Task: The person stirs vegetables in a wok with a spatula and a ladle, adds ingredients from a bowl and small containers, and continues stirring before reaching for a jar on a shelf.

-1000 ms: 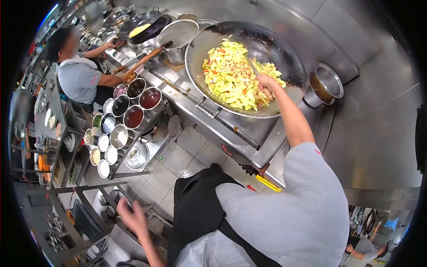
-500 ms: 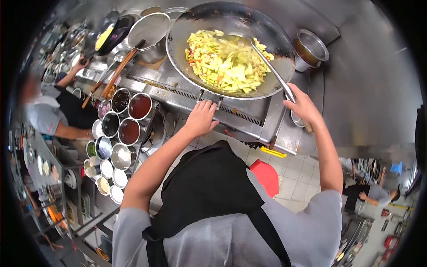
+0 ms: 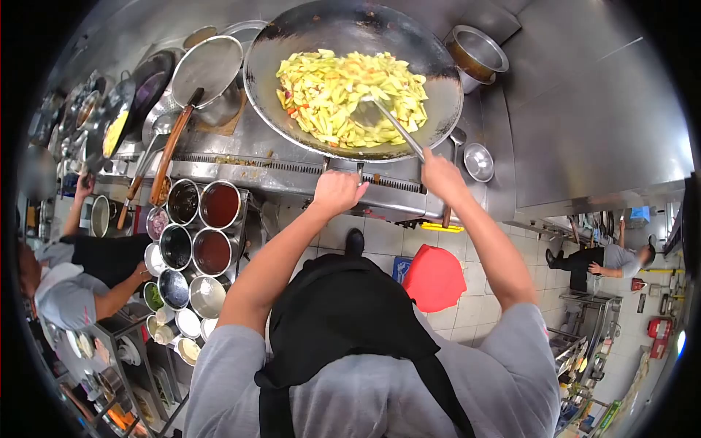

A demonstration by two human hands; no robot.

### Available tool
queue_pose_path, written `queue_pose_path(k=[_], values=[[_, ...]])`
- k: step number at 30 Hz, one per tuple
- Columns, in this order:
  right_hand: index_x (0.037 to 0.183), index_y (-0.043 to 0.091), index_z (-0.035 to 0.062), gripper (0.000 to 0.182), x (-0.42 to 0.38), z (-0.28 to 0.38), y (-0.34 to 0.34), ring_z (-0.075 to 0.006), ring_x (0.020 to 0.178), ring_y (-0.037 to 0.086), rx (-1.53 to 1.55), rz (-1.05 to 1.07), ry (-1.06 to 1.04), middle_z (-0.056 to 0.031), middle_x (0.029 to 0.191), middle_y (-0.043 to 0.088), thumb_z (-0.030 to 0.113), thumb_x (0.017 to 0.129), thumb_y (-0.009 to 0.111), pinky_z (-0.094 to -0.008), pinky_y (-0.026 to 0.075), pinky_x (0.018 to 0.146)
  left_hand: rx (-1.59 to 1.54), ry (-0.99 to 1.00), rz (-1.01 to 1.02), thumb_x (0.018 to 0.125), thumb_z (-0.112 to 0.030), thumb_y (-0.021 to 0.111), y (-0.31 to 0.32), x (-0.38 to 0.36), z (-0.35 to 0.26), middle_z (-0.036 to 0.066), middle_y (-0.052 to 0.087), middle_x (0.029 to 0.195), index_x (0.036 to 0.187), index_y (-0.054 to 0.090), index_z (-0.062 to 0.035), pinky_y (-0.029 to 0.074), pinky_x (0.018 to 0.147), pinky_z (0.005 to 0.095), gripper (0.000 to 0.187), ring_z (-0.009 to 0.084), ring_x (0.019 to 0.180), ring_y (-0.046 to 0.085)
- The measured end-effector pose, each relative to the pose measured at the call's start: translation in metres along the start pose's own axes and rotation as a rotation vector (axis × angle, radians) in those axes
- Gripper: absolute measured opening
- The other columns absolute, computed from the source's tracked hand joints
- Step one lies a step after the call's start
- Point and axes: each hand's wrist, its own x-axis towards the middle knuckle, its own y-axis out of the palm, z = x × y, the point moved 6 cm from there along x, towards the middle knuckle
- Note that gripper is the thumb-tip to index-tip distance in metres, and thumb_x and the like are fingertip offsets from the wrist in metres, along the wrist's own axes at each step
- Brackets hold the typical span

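My left hand point(image 3: 339, 191) is closed around the metal handle of the large wok point(image 3: 427, 124) at its near rim. My right hand point(image 3: 442, 177) grips a long-handled wok spatula point(image 3: 400, 130), its shaft slanting down into the wok. The spatula's head sits among the food, partly covered and blurred. Pale yellow-green chopped vegetables point(image 3: 321, 109), with some orange and red bits, fill the wok's middle.
Pots of dark and red sauces point(image 3: 221, 204) stand at left, below a strainer point(image 3: 208, 69) and wooden-handled utensils point(image 3: 175, 150). A ladle point(image 3: 478, 162) and a metal pot point(image 3: 478, 55) sit at right. A co-worker point(image 3: 77, 277) stands at left, another person point(image 3: 617, 259) far right.
My left hand has gone from resting at the wok's handle to closing round it. My right hand moved left and down, drawing the spatula toward the near side. The view has shifted.
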Motion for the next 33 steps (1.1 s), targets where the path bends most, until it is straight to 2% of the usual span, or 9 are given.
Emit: queue_pose_path(k=[5, 9, 13, 14, 16, 24, 27, 29, 33], values=[[0.115, 0.057, 0.0026, 0.027, -0.002, -0.035, -0.073, -0.0096, 0.047, 0.048, 0.876, 0.212, 0.313, -0.0012, 0.070, 0.050, 0.025, 0.100, 0.058, -0.0300, 0.044, 0.037, -0.027, -0.064, 0.071, 0.095, -0.047, 0.061, -0.005, 0.003, 0.002, 0.015, 0.067, 0.064, 0.071, 0.068, -0.0074, 0.053, 0.058, 0.0471, 0.047, 0.0355, 0.061, 0.068], [0.112, 0.052, 0.0038, 0.024, 0.021, -0.077, -0.101, -0.0123, 0.045, 0.048, 0.910, 0.132, 0.400, -0.0030, 0.069, 0.050, 0.025, 0.102, 0.053, -0.0317, 0.043, 0.036, 0.006, -0.097, 0.002, 0.095, -0.047, 0.061, 0.001, 0.005, 0.005, 0.016, 0.066, 0.060, 0.066, 0.069, -0.0083, 0.053, 0.056, 0.0473, 0.049, 0.0360, 0.057, 0.066], [0.082, 0.053, -0.0010, 0.019, 0.107, -0.085, 0.012, -0.0201, 0.054, 0.057, 1.173, 0.143, 0.446, -0.0072, 0.069, 0.056, 0.016, 0.091, 0.057, -0.0372, 0.052, 0.046, 0.031, -0.112, -0.038, 0.092, -0.043, 0.062, 0.003, 0.004, 0.004, 0.016, 0.064, 0.057, 0.061, 0.069, -0.0092, 0.052, 0.054, 0.0467, 0.046, 0.0359, 0.053, 0.065], [0.108, 0.045, 0.0010, 0.026, 0.115, -0.063, 0.033, -0.0175, 0.057, 0.055, 1.207, 0.236, 0.356, -0.0059, 0.077, 0.055, 0.015, 0.093, 0.061, -0.0354, 0.051, 0.045, 0.038, -0.112, -0.051, 0.092, -0.042, 0.063, 0.003, 0.004, 0.003, 0.016, 0.064, 0.057, 0.061, 0.069, -0.0094, 0.052, 0.053, 0.0465, 0.046, 0.0358, 0.052, 0.064], [0.122, 0.047, -0.0009, 0.039, 0.093, -0.005, 0.028, -0.0157, 0.053, 0.054, 1.093, 0.324, 0.318, -0.0038, 0.069, 0.051, 0.011, 0.088, 0.061, -0.0339, 0.048, 0.042, 0.062, -0.124, -0.032, 0.092, -0.041, 0.062, 0.002, 0.008, 0.001, 0.015, 0.065, 0.058, 0.061, 0.069, -0.0095, 0.054, 0.055, 0.0456, 0.044, 0.0343, 0.053, 0.066], [0.114, 0.051, 0.0013, 0.029, 0.071, -0.105, -0.074, -0.0144, 0.045, 0.051, 0.953, 0.266, 0.159, -0.0033, 0.065, 0.051, 0.010, 0.088, 0.059, -0.0346, 0.044, 0.038, 0.076, -0.094, -0.112, 0.091, -0.036, 0.065, 0.000, 0.008, -0.002, 0.010, 0.063, 0.057, 0.058, 0.062, -0.0100, 0.051, 0.053, 0.0436, 0.041, 0.0319, 0.053, 0.063], [0.116, 0.049, -0.0012, 0.031, 0.146, -0.118, -0.050, -0.0168, 0.046, 0.053, 0.896, 0.134, 0.194, -0.0051, 0.065, 0.053, 0.008, 0.087, 0.057, -0.0363, 0.045, 0.039, 0.081, -0.078, -0.129, 0.093, -0.034, 0.064, -0.004, 0.008, -0.005, 0.009, 0.063, 0.060, 0.060, 0.060, -0.0106, 0.051, 0.056, 0.0430, 0.040, 0.0310, 0.056, 0.063], [0.106, 0.053, -0.0024, 0.021, 0.220, -0.112, 0.018, -0.0184, 0.046, 0.053, 0.949, 0.312, 0.173, -0.0063, 0.064, 0.054, 0.007, 0.087, 0.055, -0.0361, 0.046, 0.040, 0.094, -0.071, -0.132, 0.094, -0.033, 0.063, -0.004, 0.008, -0.006, 0.008, 0.063, 0.061, 0.061, 0.059, -0.0110, 0.050, 0.056, 0.0429, 0.040, 0.0306, 0.057, 0.063], [0.088, 0.055, -0.0018, 0.007, 0.231, -0.012, 0.049, -0.0165, 0.045, 0.050, 1.251, 0.403, 0.126, -0.0048, 0.061, 0.053, 0.005, 0.086, 0.053, -0.0351, 0.047, 0.041, 0.077, -0.063, -0.127, 0.096, -0.031, 0.062, -0.006, 0.006, -0.008, 0.008, 0.063, 0.063, 0.062, 0.059, -0.0108, 0.050, 0.061, 0.0434, 0.040, 0.0303, 0.060, 0.063]])
